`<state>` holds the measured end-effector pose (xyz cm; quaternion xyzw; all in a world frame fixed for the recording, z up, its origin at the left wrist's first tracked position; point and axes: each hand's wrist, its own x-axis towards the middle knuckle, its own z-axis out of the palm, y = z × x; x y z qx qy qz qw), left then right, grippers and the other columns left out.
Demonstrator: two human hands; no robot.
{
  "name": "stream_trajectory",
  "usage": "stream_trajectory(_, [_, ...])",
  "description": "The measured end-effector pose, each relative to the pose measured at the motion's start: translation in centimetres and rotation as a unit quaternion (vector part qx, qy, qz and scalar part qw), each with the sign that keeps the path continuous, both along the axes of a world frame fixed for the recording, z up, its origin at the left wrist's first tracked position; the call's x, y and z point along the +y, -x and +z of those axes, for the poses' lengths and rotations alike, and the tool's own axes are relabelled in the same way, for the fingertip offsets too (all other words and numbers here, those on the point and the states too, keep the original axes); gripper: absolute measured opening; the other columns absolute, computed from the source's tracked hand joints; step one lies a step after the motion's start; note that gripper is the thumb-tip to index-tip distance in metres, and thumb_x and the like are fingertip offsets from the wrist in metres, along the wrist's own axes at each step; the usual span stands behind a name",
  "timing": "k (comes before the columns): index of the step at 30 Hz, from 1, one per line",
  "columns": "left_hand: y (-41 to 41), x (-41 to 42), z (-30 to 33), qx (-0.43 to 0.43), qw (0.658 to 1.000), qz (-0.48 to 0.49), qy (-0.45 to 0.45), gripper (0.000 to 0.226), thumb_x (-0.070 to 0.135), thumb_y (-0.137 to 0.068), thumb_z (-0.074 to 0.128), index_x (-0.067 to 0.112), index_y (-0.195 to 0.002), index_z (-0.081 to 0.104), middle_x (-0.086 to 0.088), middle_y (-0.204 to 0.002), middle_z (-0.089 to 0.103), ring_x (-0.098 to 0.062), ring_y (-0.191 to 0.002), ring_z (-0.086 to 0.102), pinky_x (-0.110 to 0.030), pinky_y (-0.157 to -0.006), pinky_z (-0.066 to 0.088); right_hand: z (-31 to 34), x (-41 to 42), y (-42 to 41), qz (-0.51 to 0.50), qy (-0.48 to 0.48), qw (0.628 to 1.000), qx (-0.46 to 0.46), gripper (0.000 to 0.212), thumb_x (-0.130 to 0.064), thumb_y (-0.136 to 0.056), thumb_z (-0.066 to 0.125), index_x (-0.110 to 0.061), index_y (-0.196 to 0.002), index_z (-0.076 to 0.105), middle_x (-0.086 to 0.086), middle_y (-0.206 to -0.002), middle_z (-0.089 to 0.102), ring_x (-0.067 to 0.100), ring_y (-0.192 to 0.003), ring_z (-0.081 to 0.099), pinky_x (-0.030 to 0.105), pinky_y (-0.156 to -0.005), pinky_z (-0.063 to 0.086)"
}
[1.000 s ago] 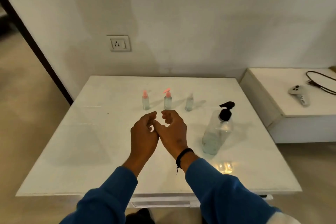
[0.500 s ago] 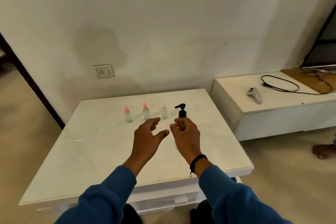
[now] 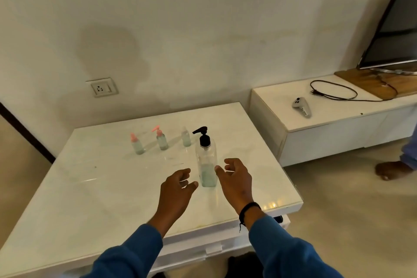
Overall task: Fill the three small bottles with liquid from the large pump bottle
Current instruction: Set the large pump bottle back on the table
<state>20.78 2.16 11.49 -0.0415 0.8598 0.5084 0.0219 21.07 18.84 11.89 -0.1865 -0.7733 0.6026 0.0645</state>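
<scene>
Large pump bottle (image 3: 206,162), clear, black pump, partly full, upright

Dim, warm indoor light; a soft shadow blotches the far wall (image 3: 112,52). Glare glints on the table (image 3: 272,205) at its near right edge. Wide-angle bending skews the edges.

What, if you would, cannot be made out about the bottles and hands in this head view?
- Small bottles: too small and distant to read fill levels or cap details.
- Large pump bottle: lower edges partly covered by the left hand and right hand; contact unclear.
- Palms: turned away from the camera.
</scene>
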Motion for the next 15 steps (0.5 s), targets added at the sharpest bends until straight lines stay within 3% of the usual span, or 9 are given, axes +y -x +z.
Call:
stream_trajectory(4, [1.7, 0.4, -2.1, -0.006, 1.0, 0.0, -0.01, 0.067, 0.03, -0.087, 0.076, 0.016, -0.146, 0.048, -0.007, -0.14, 0.059, -0.022, -0.122, 0.06, -0.023, -0.09, 0.045, -1.9, -0.7, 1.5, 0.004, 0.0, 1.0, -0.009, 0.058, -0.038, -0.093, 0.072, -0.021, -0.143, 0.047, 0.004, -0.141, 0.056, 0.021, -0.127, 0.055, 0.031, -0.101, 0.048])
stream_trajectory(7, [3.0, 0.7, -3.4, 0.031, 0.999, 0.0, -0.021, 0.083, 0.033, -0.081, 0.081, 0.017, -0.151, 0.039, -0.008, -0.145, 0.054, -0.024, -0.128, 0.056, -0.029, -0.1, 0.047, -3.0, -1.0, 2.8, 0.015, 0.014, 1.0, -0.015, 0.068, -0.041, -0.091, 0.074, -0.024, -0.149, 0.042, 0.006, -0.147, 0.053, 0.025, -0.133, 0.053, 0.036, -0.108, 0.046])
stream_trajectory(11, [5.1, 1.5, -4.7, 0.034, 0.999, -0.001, -0.034, 0.084, 0.031, -0.083, 0.08, 0.016, -0.153, 0.036, -0.009, -0.146, 0.052, -0.024, -0.13, 0.055, -0.027, -0.101, 0.046, -4.4, -1.4, 4.6, 0.034, 0.011, 0.999, -0.015, 0.075, -0.039, -0.085, 0.081, -0.024, -0.149, 0.044, 0.003, -0.144, 0.056, 0.021, -0.128, 0.056, 0.028, -0.101, 0.047])
stream_trajectory(15, [6.0, 2.3, -6.1, 0.079, 0.996, -0.027, -0.03, 0.053, 0.021, -0.09, 0.072, 0.016, -0.141, 0.056, 0.001, -0.132, 0.066, -0.016, -0.12, 0.063, -0.004, -0.086, 0.045, -5.6, -2.5, 5.2, 0.042, 0.008, 0.999, 0.013, 0.071, -0.032, -0.084, 0.084, -0.027, -0.144, 0.047, -0.014, -0.121, 0.056, 0.007, -0.108, 0.055, 0.008, -0.083, 0.044])
